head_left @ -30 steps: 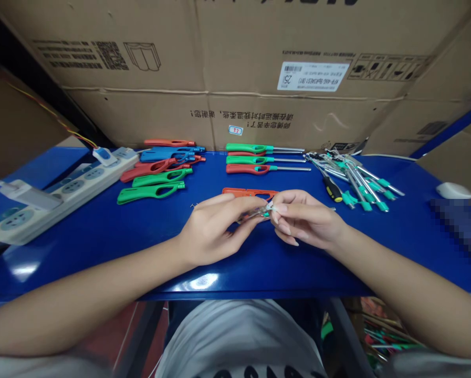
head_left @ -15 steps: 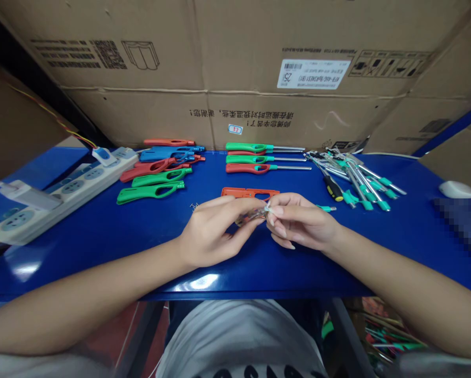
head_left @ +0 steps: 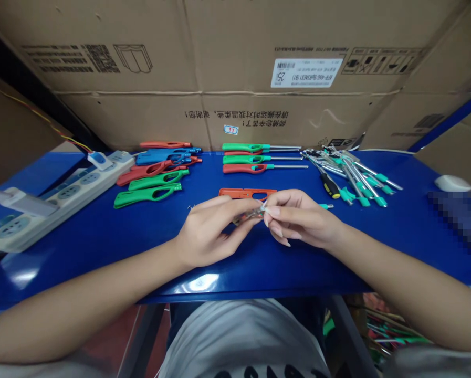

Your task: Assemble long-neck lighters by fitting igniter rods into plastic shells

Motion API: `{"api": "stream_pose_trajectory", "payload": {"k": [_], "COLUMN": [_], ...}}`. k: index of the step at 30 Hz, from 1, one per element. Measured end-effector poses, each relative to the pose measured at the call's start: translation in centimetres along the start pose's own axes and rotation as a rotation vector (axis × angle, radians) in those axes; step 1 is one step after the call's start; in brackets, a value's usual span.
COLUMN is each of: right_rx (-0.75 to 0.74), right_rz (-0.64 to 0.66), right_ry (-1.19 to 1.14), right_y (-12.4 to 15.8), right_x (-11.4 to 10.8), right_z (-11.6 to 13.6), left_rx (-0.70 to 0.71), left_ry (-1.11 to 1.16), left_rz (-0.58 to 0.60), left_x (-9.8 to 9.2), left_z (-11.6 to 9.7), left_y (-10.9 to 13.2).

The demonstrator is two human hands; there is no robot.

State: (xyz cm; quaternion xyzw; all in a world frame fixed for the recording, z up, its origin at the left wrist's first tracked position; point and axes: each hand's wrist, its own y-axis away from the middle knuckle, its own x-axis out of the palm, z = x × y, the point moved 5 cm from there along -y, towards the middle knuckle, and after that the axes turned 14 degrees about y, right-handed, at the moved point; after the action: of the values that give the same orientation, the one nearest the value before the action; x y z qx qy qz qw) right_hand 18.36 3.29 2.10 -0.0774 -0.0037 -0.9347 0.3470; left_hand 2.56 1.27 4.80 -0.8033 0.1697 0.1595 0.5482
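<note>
My left hand [head_left: 209, 231] is closed around a small, see-through lighter part [head_left: 249, 214], mostly covered by the fingers. At its whitish end, the thumb and fingers of my right hand [head_left: 304, 218] are pinched together; exactly what they grip is too small to make out. Just behind both hands lies an orange lighter shell [head_left: 239, 192], partly hidden. A few tiny metal pieces [head_left: 191, 206] rest by my left knuckles. Past my right hand shows the end of a metal rod with a teal piece [head_left: 326, 206].
Several coloured lighter handles [head_left: 152, 197] lie at the left, beside a white power strip [head_left: 67, 197]. Lighters with metal rods [head_left: 284, 167] lie behind my hands. To the right are a pile of rods [head_left: 363, 176] and a screwdriver [head_left: 330, 186]. A cardboard wall [head_left: 140, 115] closes the back.
The whole view has shifted slightly. Both hands keep the same hold on the small part, with only slight finger movement at its whitish end.
</note>
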Motion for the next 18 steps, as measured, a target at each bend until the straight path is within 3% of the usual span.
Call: {"api": "stream_pose_trajectory", "payload": {"k": [18], "right_rx": [-0.051], "right_rz": [0.037], "right_ry": [0.094], "right_y": [0.0], "right_x": [-0.1], "right_z": [-1.0], "left_rx": [-0.017], "left_ry": [0.054], "left_rz": [-0.004], "left_x": [0.2], "left_z": [-0.2], "left_y": [0.2]}}
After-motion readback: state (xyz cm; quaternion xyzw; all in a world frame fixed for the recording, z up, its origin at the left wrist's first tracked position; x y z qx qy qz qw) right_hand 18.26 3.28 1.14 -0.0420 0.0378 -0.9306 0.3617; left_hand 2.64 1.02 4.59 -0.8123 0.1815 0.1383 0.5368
